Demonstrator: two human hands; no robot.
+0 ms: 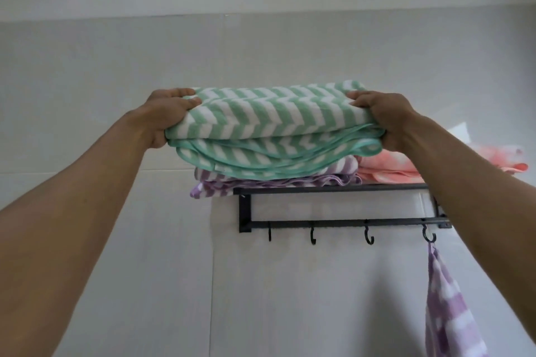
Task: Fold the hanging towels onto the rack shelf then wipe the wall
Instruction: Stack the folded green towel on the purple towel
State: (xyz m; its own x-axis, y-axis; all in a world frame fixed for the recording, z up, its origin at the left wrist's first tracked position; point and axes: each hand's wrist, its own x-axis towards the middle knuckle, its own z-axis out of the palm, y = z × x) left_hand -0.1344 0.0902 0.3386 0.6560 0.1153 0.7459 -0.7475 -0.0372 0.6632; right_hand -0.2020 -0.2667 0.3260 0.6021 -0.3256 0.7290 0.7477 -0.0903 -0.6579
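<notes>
While both arms are reaching up, left hand [168, 116] and right hand [383, 119] are gripping folded green towel [272, 127] over purple towel [220, 185] on rack [333, 206].

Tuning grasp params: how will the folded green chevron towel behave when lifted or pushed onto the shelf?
Likely floppy: the green chevron towel sags between the left hand and right hand, layers drooping. Probably light for its bulk, held at its ends. Pushed, it may drag the purple towel beneath rather than slide.
</notes>
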